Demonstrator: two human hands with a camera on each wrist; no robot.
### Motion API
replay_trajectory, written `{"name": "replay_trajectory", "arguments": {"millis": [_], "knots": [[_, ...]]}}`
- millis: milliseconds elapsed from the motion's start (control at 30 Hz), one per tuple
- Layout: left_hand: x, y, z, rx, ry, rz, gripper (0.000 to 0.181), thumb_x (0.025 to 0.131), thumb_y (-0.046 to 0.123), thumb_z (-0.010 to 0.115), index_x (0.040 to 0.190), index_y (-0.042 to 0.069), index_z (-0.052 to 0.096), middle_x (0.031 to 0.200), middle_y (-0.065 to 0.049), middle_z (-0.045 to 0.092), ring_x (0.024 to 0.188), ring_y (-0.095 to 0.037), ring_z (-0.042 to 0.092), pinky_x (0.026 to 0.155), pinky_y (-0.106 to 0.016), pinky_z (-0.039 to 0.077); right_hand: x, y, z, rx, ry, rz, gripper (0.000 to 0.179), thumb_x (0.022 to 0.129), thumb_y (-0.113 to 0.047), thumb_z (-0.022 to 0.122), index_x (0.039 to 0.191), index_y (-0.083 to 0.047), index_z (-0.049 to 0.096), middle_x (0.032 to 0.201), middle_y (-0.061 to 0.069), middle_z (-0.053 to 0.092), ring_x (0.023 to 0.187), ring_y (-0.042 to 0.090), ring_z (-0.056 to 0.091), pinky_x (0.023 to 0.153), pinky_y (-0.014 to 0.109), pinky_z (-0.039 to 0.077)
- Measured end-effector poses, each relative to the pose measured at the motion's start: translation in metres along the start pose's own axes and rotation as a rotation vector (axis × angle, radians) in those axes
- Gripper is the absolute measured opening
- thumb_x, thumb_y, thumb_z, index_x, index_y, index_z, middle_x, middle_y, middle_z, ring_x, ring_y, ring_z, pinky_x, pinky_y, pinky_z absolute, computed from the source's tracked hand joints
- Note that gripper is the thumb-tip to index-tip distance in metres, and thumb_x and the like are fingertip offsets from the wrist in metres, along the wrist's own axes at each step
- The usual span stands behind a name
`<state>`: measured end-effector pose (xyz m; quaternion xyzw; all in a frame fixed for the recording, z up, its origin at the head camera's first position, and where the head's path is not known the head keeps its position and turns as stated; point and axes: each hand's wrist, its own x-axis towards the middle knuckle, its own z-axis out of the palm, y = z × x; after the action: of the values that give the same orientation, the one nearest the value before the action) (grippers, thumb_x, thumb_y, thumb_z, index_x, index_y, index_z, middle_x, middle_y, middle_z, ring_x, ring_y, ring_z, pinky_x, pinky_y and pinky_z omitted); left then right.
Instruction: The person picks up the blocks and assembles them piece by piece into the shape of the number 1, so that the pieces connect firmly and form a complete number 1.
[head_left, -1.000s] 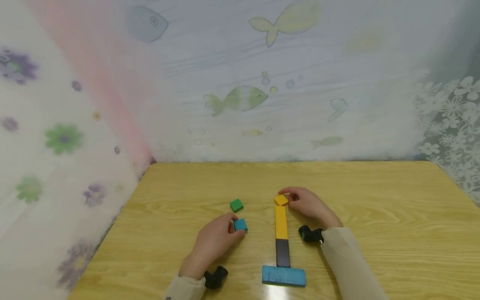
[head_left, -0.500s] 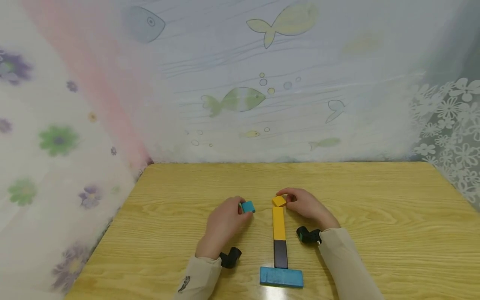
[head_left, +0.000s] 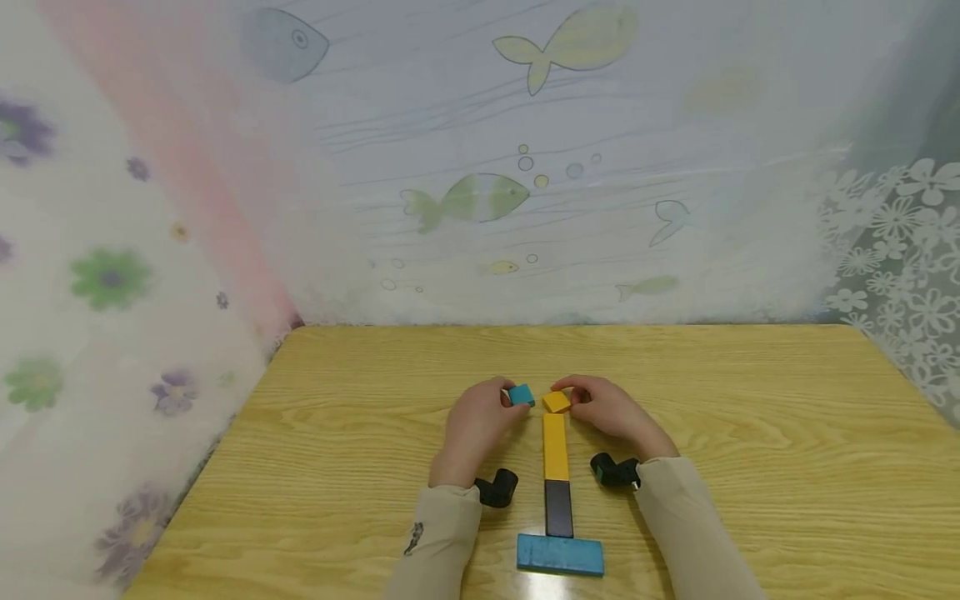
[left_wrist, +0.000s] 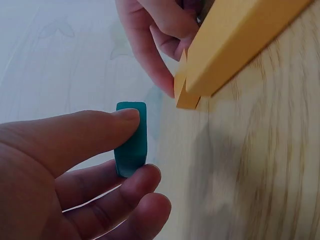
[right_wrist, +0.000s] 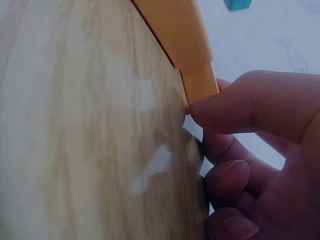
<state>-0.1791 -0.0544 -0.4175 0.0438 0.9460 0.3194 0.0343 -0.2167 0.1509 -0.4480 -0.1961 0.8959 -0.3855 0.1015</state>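
Note:
My left hand pinches a small blue block between thumb and fingers. In the left wrist view that blue block stands on edge in the grip, apart from the yellow pieces. My right hand pinches a small yellow block, set cornerwise at the far end of a long yellow block. In the right wrist view, thumb and finger hold the small yellow block on the table. A black block and a wide blue block continue the row towards me. The green block is hidden.
The wooden table reaches back to a wall painted with fish. A flowered wall borders its left side. A black wrist camera sits on the left wrist, another camera on the right.
My left hand has moved right and away from me with the blue block, ending close to the small yellow block. The green block has gone out of sight. My right hand has stayed put.

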Motion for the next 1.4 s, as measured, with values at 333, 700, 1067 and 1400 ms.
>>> {"name": "replay_trajectory", "arguments": {"millis": [333,700,1067,1400], "knots": [[0.008,0.000,0.019,-0.007,-0.019,-0.013,0.036,0.082,0.032,0.064,0.111,0.013,0.058,0.075,0.004,0.053,0.063,-0.012,0.048,0.055,-0.027,0.039,-0.001,-0.002,0.000,-0.003,0.006,0.008,0.036,0.084,0.000,0.049,0.116,-0.012,0.056,0.080,0.002,0.052,0.065,0.017,0.044,0.061,0.032,0.035],[0.010,0.002,0.030,0.028,0.012,0.042,0.032,0.083,0.026,0.062,0.111,0.010,0.060,0.077,0.003,0.054,0.060,-0.012,0.047,0.053,-0.025,0.037,-0.005,-0.001,-0.003,-0.009,0.009,0.012,0.032,0.084,-0.001,0.050,0.115,-0.010,0.057,0.079,0.002,0.051,0.067,0.018,0.043,0.062,0.032,0.034],[0.012,-0.002,0.034,0.053,0.013,0.053,0.033,0.083,0.026,0.062,0.113,0.013,0.059,0.071,0.004,0.049,0.057,-0.012,0.044,0.049,-0.024,0.034,-0.002,-0.002,-0.004,0.063,-0.054,0.031,0.040,0.081,0.000,0.052,0.120,-0.008,0.052,0.083,0.006,0.050,0.067,0.020,0.042,0.059,0.032,0.034],[0.010,-0.002,0.031,0.057,-0.001,0.076,0.033,0.082,0.025,0.063,0.113,0.014,0.059,0.071,0.005,0.048,0.059,-0.012,0.044,0.051,-0.025,0.033,-0.001,0.000,-0.002,0.045,-0.035,0.044,0.037,0.081,0.000,0.051,0.117,-0.010,0.054,0.084,0.006,0.049,0.066,0.020,0.041,0.060,0.032,0.034]]}}
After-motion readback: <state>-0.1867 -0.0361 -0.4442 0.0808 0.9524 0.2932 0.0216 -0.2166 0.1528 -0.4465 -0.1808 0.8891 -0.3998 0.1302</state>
